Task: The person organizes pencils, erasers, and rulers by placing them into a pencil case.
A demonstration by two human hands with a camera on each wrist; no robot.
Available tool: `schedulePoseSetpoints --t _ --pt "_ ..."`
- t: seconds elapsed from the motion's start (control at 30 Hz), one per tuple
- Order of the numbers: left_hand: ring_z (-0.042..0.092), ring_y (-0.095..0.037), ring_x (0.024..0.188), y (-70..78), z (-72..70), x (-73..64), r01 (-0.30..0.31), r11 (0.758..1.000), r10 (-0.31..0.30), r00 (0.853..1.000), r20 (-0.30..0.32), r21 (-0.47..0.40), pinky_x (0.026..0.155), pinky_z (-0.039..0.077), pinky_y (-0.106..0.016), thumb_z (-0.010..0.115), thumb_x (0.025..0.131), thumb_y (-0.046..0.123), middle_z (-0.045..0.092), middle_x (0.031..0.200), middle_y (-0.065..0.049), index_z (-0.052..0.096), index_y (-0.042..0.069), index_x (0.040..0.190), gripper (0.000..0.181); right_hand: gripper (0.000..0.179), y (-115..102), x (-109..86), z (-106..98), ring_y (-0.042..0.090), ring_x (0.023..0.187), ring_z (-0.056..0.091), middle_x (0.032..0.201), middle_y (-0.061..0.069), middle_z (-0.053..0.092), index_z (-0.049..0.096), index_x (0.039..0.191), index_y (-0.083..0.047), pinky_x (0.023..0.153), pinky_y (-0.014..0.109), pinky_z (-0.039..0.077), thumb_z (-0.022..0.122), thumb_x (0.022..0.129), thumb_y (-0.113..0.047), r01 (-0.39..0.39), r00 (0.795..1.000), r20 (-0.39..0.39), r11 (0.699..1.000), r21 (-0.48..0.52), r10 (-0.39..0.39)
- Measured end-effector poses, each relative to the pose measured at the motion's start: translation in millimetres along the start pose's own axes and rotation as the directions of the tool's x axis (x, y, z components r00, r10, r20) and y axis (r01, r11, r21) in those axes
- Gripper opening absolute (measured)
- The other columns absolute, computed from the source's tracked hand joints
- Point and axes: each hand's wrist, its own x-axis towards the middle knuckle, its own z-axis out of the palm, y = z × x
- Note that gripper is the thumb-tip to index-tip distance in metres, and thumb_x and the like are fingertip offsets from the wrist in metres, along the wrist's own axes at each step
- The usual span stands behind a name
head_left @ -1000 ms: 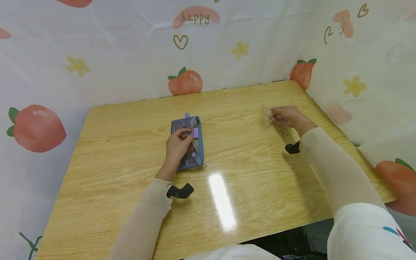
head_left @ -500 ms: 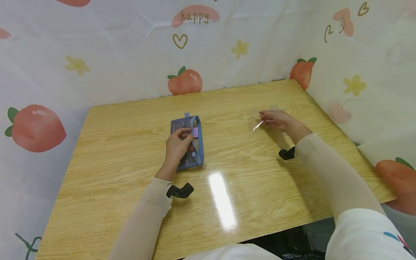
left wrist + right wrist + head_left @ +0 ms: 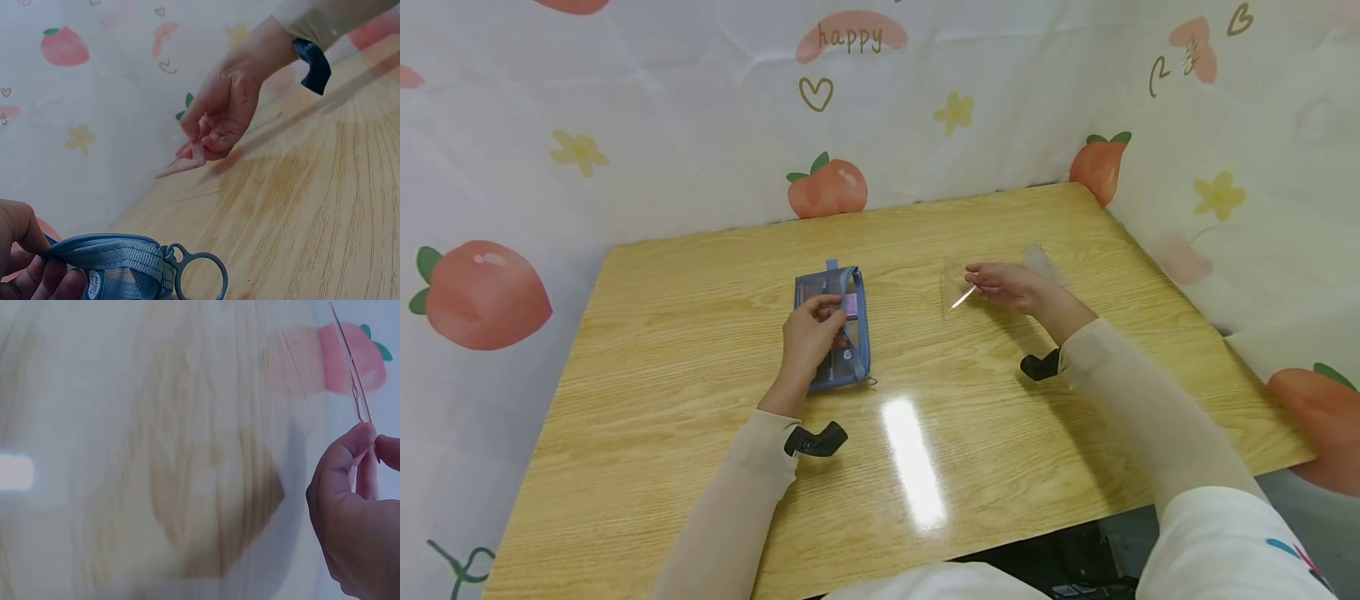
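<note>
A blue see-through pencil case (image 3: pixel 863 337) lies on the table, unzipped along its right side. My left hand (image 3: pixel 805 337) pinches the edge of its opening, fingers partly over the mesh. Inside show a purple item (image 3: pixel 851 306) and some slim things, blurred by the mesh. A grey ring (image 3: pixel 201 275) hangs from the zip end in the left wrist view. To the right, above the table, my right hand (image 3: pixel 1006 286) holds a clear set square (image 3: pixel 181 167) between thumb and fingers. The right wrist view shows this set square (image 3: pixel 353 375) edge-on, its lower end hidden by the fingertips.
Behind the right hand, a clear flat ruler-like piece (image 3: pixel 1042 263) lies on the wooden table (image 3: pixel 700 317). Printed cloth walls (image 3: pixel 700 150) stand along the back and the right side. The table's front edge runs close to the person's body.
The right hand has moved left across the table with the set square, nearer the pencil case, leaving the clear ruler-like piece uncovered behind it. The left hand keeps its hold on the case.
</note>
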Motion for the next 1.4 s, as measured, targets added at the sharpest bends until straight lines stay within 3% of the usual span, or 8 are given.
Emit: schedulePoseSetpoints --t 0.5,0.73,1.03,1.4 --pt "0.061 -0.018 0.056 1.1 -0.4 -0.2 -0.006 1.0 0.006 1.0 0.0 0.007 0.053 0.056 -0.032 0.057 0.079 0.012 0.059 0.085 -0.008 0.059 0.004 0.113 0.035 0.048 19 8.0 41 0.013 0.092 0.049 0.116 0.009 0.044 0.027 0.138 0.002 0.078 0.019 0.046 0.042 0.092 0.0 -0.04 0.994 0.103 0.999 0.006 0.04" --pt "0.061 -0.018 0.056 1.7 0.0 0.3 -0.003 1.0 0.003 1.0 -0.006 0.012 0.052 0.056 -0.032 0.058 0.079 0.013 0.059 0.085 -0.008 0.06 0.005 0.112 0.034 0.039 25 14.2 52 0.013 0.086 0.053 0.1 0.007 0.054 0.037 0.13 0.002 0.077 0.019 0.048 0.042 0.092 0.001 -0.048 0.993 0.11 0.997 0.055 0.042" --pt "0.061 -0.018 0.056 1.7 -0.2 0.2 0.005 1.0 -0.005 1.0 -0.009 0.009 0.052 0.056 -0.031 0.058 0.079 0.013 0.059 0.086 -0.008 0.06 0.004 0.112 0.034 0.029 31 20.6 74 0.014 0.082 0.055 0.1 0.008 0.053 0.044 0.12 0.003 0.077 0.02 0.048 0.042 0.092 0.002 -0.089 0.989 0.129 0.991 0.097 0.077" --pt "0.062 -0.017 0.056 1.7 -0.3 0.4 0.006 1.0 -0.006 1.0 -0.012 0.01 0.053 0.056 -0.032 0.058 0.078 0.014 0.059 0.086 -0.008 0.06 0.006 0.111 0.034 0.04 37 28.3 97 0.017 0.09 0.056 0.122 0.015 0.044 0.036 0.131 0.006 0.087 0.024 0.046 0.042 0.091 0.003 -0.119 0.984 0.143 0.988 0.103 0.103"
